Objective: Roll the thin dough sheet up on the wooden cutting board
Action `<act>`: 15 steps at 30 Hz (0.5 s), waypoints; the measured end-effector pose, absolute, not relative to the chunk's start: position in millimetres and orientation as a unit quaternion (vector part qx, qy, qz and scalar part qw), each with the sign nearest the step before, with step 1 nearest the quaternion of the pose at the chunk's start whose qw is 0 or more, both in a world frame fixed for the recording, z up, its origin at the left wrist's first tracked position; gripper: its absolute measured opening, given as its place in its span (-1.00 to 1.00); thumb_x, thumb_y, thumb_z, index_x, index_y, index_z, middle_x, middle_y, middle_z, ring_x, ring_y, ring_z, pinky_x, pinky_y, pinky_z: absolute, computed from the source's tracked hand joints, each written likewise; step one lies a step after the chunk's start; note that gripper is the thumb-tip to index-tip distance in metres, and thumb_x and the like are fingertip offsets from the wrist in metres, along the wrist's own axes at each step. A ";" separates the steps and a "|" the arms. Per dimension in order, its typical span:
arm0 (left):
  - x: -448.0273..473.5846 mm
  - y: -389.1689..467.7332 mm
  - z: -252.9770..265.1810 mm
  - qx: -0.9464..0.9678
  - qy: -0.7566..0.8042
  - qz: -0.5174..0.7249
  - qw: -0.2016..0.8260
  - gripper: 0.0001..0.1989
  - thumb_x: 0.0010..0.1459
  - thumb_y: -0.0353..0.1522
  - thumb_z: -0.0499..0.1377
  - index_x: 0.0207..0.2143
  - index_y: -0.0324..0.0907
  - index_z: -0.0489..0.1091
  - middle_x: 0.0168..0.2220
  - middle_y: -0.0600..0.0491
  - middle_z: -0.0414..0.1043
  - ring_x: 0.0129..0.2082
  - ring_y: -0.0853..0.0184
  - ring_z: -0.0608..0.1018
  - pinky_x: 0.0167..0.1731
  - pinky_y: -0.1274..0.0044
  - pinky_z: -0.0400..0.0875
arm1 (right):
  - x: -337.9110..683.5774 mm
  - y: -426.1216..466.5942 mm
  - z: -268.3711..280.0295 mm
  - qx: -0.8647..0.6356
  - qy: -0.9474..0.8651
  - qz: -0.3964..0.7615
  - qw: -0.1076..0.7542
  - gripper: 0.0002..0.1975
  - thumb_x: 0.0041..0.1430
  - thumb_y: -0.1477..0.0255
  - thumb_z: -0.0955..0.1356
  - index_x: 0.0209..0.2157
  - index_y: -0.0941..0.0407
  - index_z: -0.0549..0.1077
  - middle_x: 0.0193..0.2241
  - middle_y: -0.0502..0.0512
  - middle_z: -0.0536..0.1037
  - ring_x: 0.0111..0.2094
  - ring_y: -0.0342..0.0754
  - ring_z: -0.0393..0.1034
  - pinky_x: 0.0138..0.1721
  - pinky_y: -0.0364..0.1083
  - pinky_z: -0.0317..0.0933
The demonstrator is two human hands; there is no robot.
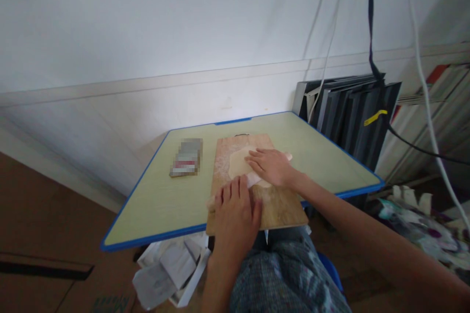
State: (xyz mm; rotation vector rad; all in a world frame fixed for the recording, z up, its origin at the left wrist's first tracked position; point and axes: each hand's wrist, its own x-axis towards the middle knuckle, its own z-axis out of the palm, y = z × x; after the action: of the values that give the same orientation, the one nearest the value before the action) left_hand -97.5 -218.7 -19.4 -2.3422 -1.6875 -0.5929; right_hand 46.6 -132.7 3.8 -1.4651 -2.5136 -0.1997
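A pale rolling pin (253,179) lies slantwise across a sheet of dough (239,160) on a floured wooden board (286,210). My left hand (235,210) rests palm down over the pin's near left part, fingers stretched forward, thumb out to the side. Farther up and to the right, my right hand (273,166) lies flat over the pin's other part, its fingers extended above the dough. Both ends of the pin poke out beyond my hands. The palms hide much of the pin and some of the dough.
The board sits on a pale green table (323,161) with a blue edge, overhanging its front. A blurred-out flat item (187,156) lies left. Dark panels (348,117) lean at the right wall, near hanging cables (418,34). A box of white pieces (176,269) stands below.
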 end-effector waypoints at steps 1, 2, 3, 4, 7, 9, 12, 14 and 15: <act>-97.7 -219.0 -19.4 -0.794 -0.565 -0.203 0.094 -0.56 0.15 -0.28 0.01 0.06 -0.30 0.16 0.02 -0.12 0.32 0.00 0.14 0.33 0.00 0.27 0.17 | 49.2 -140.9 1.7 -0.498 -0.855 -0.076 0.126 -0.56 0.30 0.34 0.02 -0.02 0.10 0.40 0.04 0.09 0.38 0.09 0.05 0.18 0.03 0.02 0.07; -97.8 -219.4 -19.3 -0.796 -0.562 -0.205 0.090 -0.57 0.15 -0.28 0.01 0.05 -0.29 0.17 0.01 -0.11 0.33 -0.01 0.15 0.33 0.00 0.27 0.17 | 51.4 -148.4 -0.4 -0.497 -0.852 -0.082 0.139 -0.56 0.30 0.35 0.03 -0.01 0.10 0.39 0.05 0.10 0.37 0.11 0.06 0.15 0.04 0.03 0.05; -97.8 -219.6 -19.1 -0.797 -0.560 -0.206 0.087 -0.58 0.15 -0.28 0.01 0.04 -0.27 0.18 0.00 -0.10 0.33 -0.01 0.16 0.34 -0.01 0.27 0.17 | 53.3 -155.2 -2.5 -0.498 -0.850 -0.086 0.150 -0.57 0.29 0.35 0.03 0.01 0.10 0.37 0.06 0.10 0.36 0.13 0.06 0.11 0.06 0.04 0.02; -97.8 -219.8 -18.8 -0.798 -0.560 -0.208 0.083 -0.59 0.15 -0.28 0.01 0.03 -0.26 0.18 -0.01 -0.09 0.34 -0.02 0.17 0.34 -0.01 0.27 0.17 | 54.8 -160.8 -4.6 -0.500 -0.847 -0.088 0.157 -0.57 0.29 0.35 0.04 0.03 0.11 0.36 0.08 0.11 0.34 0.15 0.06 0.07 0.08 0.06 -0.01; -97.5 -220.1 -18.2 -0.799 -0.559 -0.207 0.078 -0.61 0.15 -0.28 0.01 0.01 -0.24 0.19 -0.03 -0.07 0.35 -0.04 0.17 0.34 -0.02 0.27 0.18 | 56.4 -169.9 -8.5 -0.507 -0.841 -0.089 0.166 -0.57 0.29 0.34 0.05 0.08 0.11 0.29 0.12 0.12 0.28 0.18 0.05 0.00 0.11 0.08 -0.07; -97.1 -220.0 -18.2 -0.800 -0.558 -0.207 0.076 -0.61 0.15 -0.28 0.01 0.02 -0.25 0.19 -0.02 -0.07 0.34 -0.03 0.17 0.33 -0.01 0.28 0.16 | 55.3 -168.7 -7.9 -0.508 -0.842 -0.088 0.162 -0.57 0.28 0.34 0.05 0.08 0.10 0.29 0.12 0.11 0.28 0.18 0.06 -0.01 0.11 0.09 -0.06; -96.3 -219.2 -18.6 -0.797 -0.563 -0.205 0.077 -0.59 0.15 -0.28 0.01 0.03 -0.28 0.18 -0.02 -0.09 0.33 -0.02 0.16 0.32 0.01 0.28 0.14 | 50.7 -156.1 -2.1 -0.508 -0.845 -0.088 0.144 -0.57 0.28 0.36 0.05 0.04 0.11 0.34 0.08 0.11 0.33 0.16 0.09 0.04 0.08 0.08 -0.02; -95.5 -218.3 -18.8 -0.789 -0.575 -0.200 0.084 -0.57 0.15 -0.28 0.02 0.03 -0.31 0.18 -0.02 -0.12 0.32 -0.02 0.14 0.32 0.00 0.28 0.14 | 46.2 -141.9 3.2 -0.509 -0.847 -0.084 0.124 -0.57 0.27 0.37 0.05 0.01 0.11 0.37 0.06 0.10 0.36 0.14 0.10 0.08 0.06 0.07 0.02; -95.2 -217.9 -18.7 -0.785 -0.581 -0.196 0.087 -0.56 0.14 -0.27 0.02 0.04 -0.33 0.17 -0.02 -0.13 0.32 -0.03 0.13 0.32 -0.01 0.28 0.14 | 43.9 -133.9 5.6 -0.509 -0.850 -0.077 0.111 -0.57 0.26 0.36 0.05 0.01 0.11 0.37 0.06 0.09 0.36 0.14 0.10 0.09 0.05 0.06 0.04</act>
State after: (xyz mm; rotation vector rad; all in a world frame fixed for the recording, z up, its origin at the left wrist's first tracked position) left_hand -95.2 -217.9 -18.7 -2.3374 -1.7314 -0.5834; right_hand 43.9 -133.9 5.6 -1.4954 -2.4969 -0.2265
